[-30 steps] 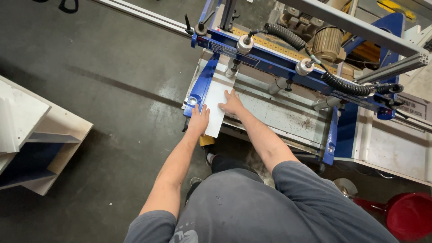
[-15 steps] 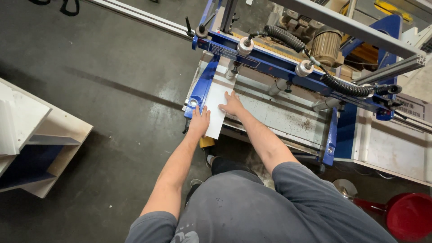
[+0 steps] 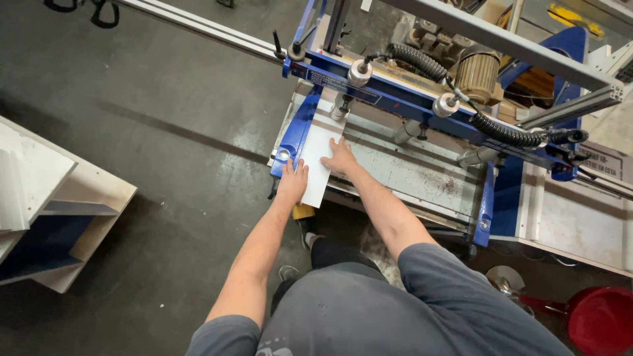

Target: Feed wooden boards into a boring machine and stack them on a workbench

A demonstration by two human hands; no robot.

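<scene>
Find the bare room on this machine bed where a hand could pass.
Free: the grey bed between the right hand and the blue side rail. Crowded: the white panel under both hands, left hand at its edge, and beneath the blue crossbar.

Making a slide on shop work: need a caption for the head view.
Both hands, left and right, press a white panel flat on the blue machine's table.

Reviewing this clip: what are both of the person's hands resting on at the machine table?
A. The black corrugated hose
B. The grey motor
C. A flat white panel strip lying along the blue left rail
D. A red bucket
C: the left hand and the right hand both lie flat on the white panel strip, which sits on the machine table next to the blue rail.
</scene>
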